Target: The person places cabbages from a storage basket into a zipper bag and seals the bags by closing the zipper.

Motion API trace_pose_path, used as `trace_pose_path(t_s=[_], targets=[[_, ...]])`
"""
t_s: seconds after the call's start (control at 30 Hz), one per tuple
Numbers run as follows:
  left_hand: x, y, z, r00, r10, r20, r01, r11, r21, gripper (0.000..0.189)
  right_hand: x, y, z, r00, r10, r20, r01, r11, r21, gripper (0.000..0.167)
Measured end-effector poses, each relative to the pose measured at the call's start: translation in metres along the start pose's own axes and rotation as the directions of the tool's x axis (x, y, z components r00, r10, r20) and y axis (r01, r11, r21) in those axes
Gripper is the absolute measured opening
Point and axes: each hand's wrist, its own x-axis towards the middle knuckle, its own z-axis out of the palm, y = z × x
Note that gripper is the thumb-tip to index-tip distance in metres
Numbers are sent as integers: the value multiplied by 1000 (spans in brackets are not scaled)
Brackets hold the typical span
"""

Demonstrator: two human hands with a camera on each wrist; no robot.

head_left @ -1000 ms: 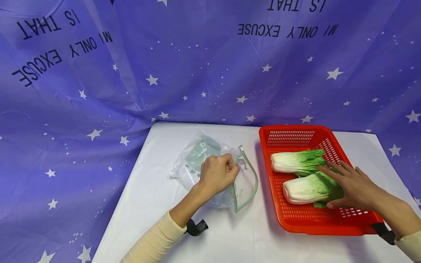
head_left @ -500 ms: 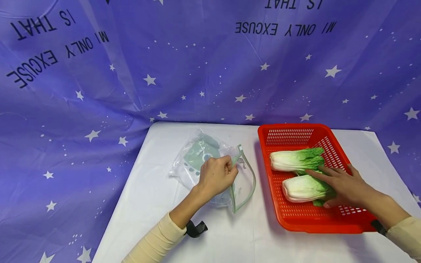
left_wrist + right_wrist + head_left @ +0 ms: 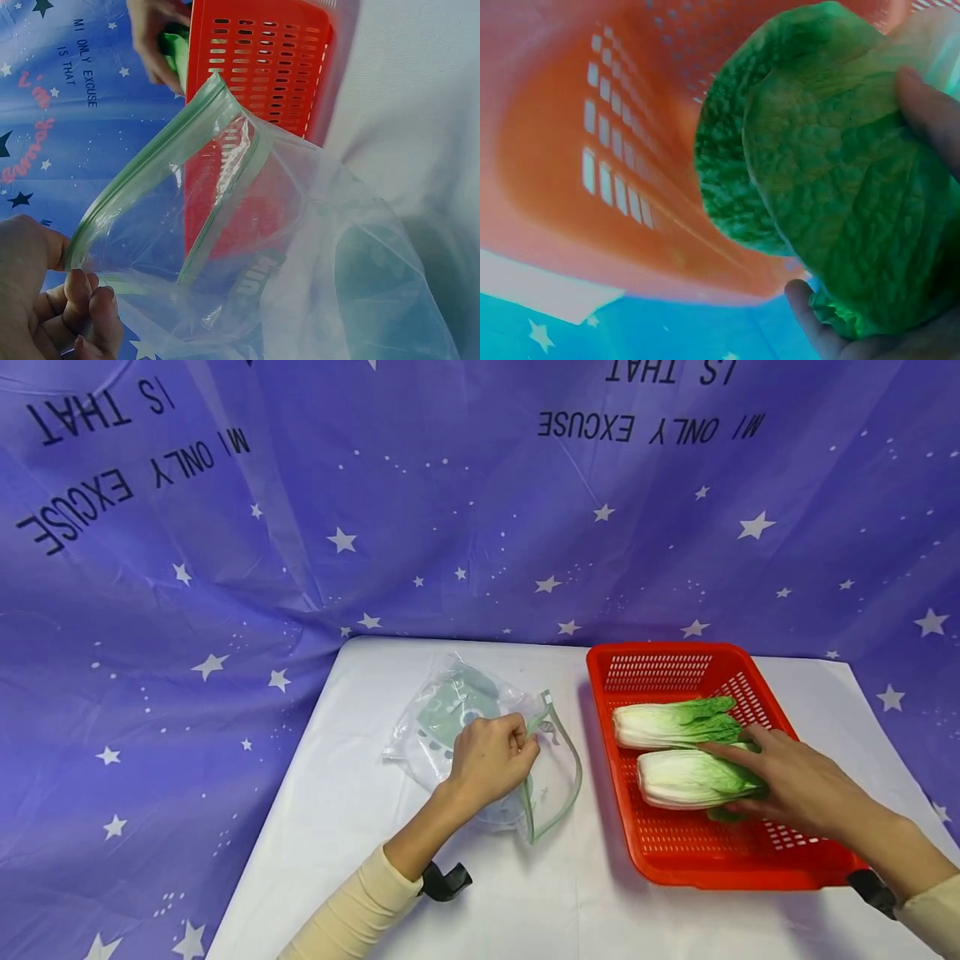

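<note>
My left hand (image 3: pixel 491 756) pinches the green zip edge of a clear zip-top bag (image 3: pixel 457 693) with a pale green print. The bag's mouth gapes toward the right, and the left wrist view shows thumb and fingertips on one zip strip (image 3: pixel 150 169). In the red basket (image 3: pixel 750 877) lie two napa cabbages side by side. Around the leafy end of the nearer napa cabbage (image 3: pixel 682 781) my right hand (image 3: pixel 802 781) curls, thumb and fingers on opposite sides of the green leaves (image 3: pixel 840 172). Behind it rests the farther napa cabbage (image 3: pixel 652 727).
The perforated basket stands to the right of the bag on a white-covered table (image 3: pixel 345 860). A purple star-printed cloth (image 3: pixel 450 510) hangs behind the table and beside its left edge. Black straps circle both wrists.
My right hand has come down over the nearer napa cabbage and closed round its leafy end; that cabbage has shifted slightly up and left. The left hand keeps its pinch on the bag.
</note>
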Motion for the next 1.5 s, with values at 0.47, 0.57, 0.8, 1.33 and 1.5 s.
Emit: trace_pose_path(t_s=[0.47,0.57,0.8,1.33,1.5], targets=[[0,0,0,1000,-3,-3,3,1000,-10,29,13,-40,-42,995,-18,-95,18,1000,-2,97],[0,-1,0,1000,-4,-4,4,1000,-9,29,17,-46,-50,991,-35,-132,33,999,-19,94],[0,0,-2,1000,-9,-7,9,1000,-15,29,30,-64,-58,990,-27,-138,29,999,18,89],[0,1,-2,1000,2,-16,-2,1000,-1,29,86,-115,-48,995,-94,-29,94,995,17,65],[-2,3,-1,1000,13,-22,-13,1000,1,30,95,-129,-42,996,-84,-14,85,996,17,62]])
